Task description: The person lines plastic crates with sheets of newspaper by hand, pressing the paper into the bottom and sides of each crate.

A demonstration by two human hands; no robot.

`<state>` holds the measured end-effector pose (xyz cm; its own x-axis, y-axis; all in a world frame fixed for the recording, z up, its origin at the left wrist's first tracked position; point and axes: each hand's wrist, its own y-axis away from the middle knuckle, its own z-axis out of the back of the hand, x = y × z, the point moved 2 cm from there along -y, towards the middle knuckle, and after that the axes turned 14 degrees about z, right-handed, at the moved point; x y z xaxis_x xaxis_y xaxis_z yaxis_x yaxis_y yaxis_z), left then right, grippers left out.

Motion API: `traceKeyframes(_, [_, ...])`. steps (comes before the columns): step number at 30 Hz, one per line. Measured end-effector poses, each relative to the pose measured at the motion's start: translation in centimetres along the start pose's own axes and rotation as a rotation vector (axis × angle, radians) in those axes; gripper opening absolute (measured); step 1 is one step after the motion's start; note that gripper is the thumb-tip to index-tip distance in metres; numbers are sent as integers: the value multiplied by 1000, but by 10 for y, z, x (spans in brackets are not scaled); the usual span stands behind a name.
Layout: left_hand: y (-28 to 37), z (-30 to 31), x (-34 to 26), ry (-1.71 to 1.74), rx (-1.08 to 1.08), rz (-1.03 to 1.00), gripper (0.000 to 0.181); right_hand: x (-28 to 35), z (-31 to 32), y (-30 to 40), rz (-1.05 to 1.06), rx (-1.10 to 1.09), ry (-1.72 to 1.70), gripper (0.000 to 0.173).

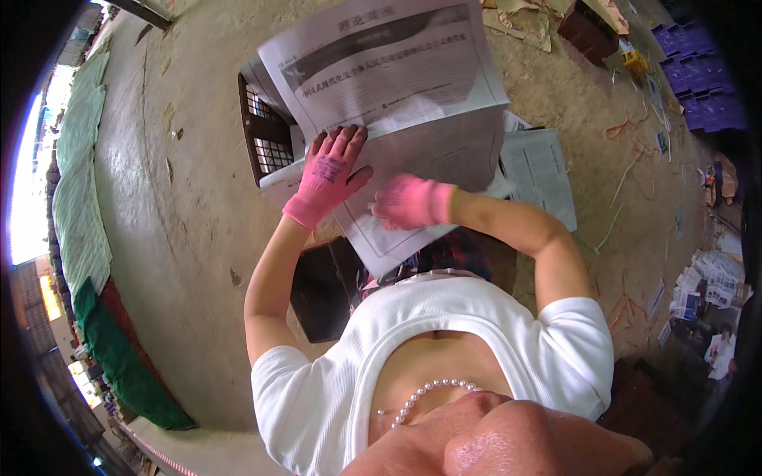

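Observation:
A large newspaper sheet (428,143) lies open before me, over a dark plastic crate (271,134) whose mesh side shows at its left. On the sheet's left part rests my left hand (334,160), in a pink glove with dark, soiled fingertips, palm down and fingers apart. My right hand (411,201), gloved in pink too, is over the sheet's lower part. Its fingers look curled and are blurred, and whether they pinch the paper cannot be told. More newspaper (539,172) lies to the right of the crate, partly under the sheet.
A dark box (324,291) is by my lap at the left. On the concrete floor at the right are a brown box (588,33), a yellow object (634,62), loose straps and scraps. Purple crates (696,74) and paper piles (708,282) line the far right; green cloth (128,363) lies at left.

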<state>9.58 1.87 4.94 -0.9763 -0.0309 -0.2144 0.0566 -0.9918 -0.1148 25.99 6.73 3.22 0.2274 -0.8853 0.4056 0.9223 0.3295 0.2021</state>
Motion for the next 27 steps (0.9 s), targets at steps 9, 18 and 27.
traceKeyframes(9, [-9, 8, 36, 142, 214, 193, 45, -112, 34, 94, -425, -345, 159, 60])
traceKeyframes(18, [8, 4, 66, 200, 180, 231, 40, -89, 92, 68, -675, 128, 120, 64])
traceKeyframes(27, [20, -1, 74, 90, 137, 338, 39, -200, 54, 22, -659, 134, -263, 65])
